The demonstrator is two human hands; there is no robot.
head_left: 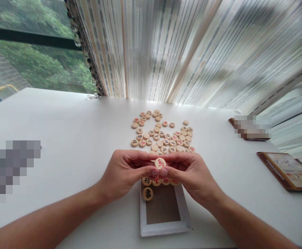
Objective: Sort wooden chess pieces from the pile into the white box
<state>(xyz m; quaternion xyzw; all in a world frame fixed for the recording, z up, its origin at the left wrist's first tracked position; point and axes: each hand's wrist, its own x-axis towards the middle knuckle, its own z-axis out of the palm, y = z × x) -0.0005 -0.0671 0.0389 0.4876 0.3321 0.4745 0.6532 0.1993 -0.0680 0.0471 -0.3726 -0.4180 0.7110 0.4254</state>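
Note:
Between the fingertips of my left hand (pixel 126 169) and my right hand (pixel 187 167) is a round wooden Chinese chess piece (pixel 160 163) with a red character facing me. Both hands pinch it, thumbs in front and fingers behind. Just below them lies a shallow white box (pixel 163 229) with a grey-brown bottom. A row of pieces sits at its far end, partly hidden by my hands; one with a black character (pixel 147 180) is at the left of that row. Another black-marked piece (pixel 148 194) rests nearer me along the box's left side.
Many loose chess pieces (pixel 173 142) spread across the white table (pixel 88 128) beyond my hands, some face up, some blank side up. At the right lie a brown-edged box (pixel 291 171) and a partly blurred one (pixel 252 133). A striped curtain (pixel 151 52) hangs behind.

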